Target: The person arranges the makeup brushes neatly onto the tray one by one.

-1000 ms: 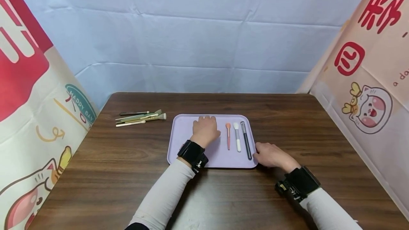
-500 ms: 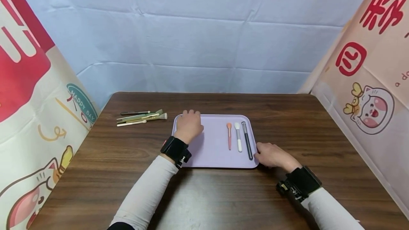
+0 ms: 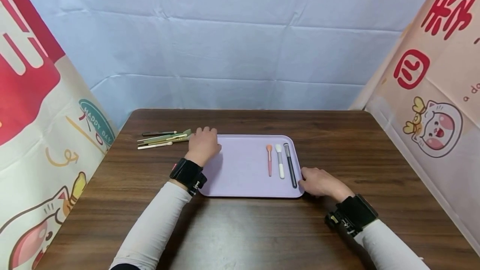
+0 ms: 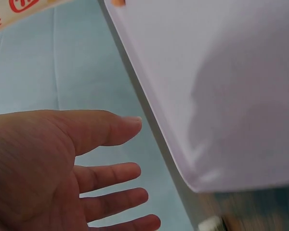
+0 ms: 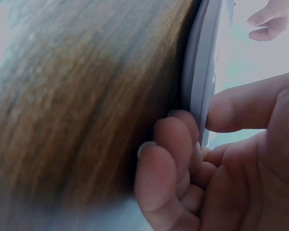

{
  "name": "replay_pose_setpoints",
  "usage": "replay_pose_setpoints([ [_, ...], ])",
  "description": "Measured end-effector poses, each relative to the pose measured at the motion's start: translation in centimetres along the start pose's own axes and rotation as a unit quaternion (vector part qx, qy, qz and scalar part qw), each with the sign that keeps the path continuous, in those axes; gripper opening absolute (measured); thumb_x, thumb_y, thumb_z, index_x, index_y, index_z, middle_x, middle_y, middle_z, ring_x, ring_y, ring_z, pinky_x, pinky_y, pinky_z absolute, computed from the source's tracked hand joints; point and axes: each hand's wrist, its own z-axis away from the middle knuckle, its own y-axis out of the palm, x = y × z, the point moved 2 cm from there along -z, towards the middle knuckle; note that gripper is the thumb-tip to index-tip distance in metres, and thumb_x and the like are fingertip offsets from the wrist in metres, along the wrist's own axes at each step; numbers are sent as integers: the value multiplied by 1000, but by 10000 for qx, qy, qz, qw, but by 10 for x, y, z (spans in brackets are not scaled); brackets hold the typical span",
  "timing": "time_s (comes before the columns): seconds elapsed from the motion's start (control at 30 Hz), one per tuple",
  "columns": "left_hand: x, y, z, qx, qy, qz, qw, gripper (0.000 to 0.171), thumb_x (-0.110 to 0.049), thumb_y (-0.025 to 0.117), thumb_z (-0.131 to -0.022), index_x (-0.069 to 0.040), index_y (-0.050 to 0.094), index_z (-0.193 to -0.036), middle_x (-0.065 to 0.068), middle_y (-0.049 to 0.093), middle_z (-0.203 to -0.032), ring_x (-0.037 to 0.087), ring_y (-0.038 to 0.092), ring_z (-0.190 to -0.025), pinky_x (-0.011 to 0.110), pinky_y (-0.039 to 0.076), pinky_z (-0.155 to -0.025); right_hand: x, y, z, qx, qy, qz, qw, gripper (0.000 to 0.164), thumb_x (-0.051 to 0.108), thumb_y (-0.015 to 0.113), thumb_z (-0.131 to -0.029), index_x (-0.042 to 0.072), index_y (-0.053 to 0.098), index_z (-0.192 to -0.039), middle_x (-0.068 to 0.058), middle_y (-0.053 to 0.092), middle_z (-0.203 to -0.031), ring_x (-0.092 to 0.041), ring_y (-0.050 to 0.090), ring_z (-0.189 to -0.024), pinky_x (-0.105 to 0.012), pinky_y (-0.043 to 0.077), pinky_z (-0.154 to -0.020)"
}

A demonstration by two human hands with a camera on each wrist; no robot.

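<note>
A lilac tray (image 3: 240,166) lies on the table with three makeup brushes along its right side: a pink one (image 3: 269,166), a white and grey one (image 3: 280,166) and a black one (image 3: 290,168). My right hand (image 3: 322,183) pinches the tray's right rim; in the right wrist view its thumb (image 5: 241,108) lies on the inner side and the fingers curl outside. Over the tray's far left corner hovers my left hand (image 3: 202,147), fingers spread and holding nothing. Beside it lies a bunch of green, black and cream makeup brushes (image 3: 161,139), some bristle ends partly hidden by the hand.
The brown wooden table (image 3: 240,236) ends at a pale blue cloth (image 3: 240,53) behind. Printed cloths stand along both sides, one with a red pattern (image 3: 33,95) at left and a pinkish one (image 3: 423,136) at right.
My left hand has moved left across the tray from its middle to the far left corner, close to the bunch of brushes. The right hand has kept its place at the rim.
</note>
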Motion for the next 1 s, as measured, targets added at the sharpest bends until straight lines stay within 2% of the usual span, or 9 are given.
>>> replay_pose_setpoints([
  [0.43,47,-10,6,-230,-84,-126,9996,52,-27,68,-96,5,57,-135,26,57,-132,46,50,-125,62,41,-104,0,-1,1,13,5,-57,10000,10,14,54,-99,5,58,-100,-6,55,-76,-19,56,-59,-31,46,-53],
  [1.0,113,-9,20,-50,-280,-26,9996,57,-25,64,-98,8,48,-142,35,48,-139,55,41,-130,69,35,-104,0,0,0,-17,-15,-79,10000,10,14,55,-99,5,59,-100,-6,55,-75,-19,56,-59,-32,46,-53],
])
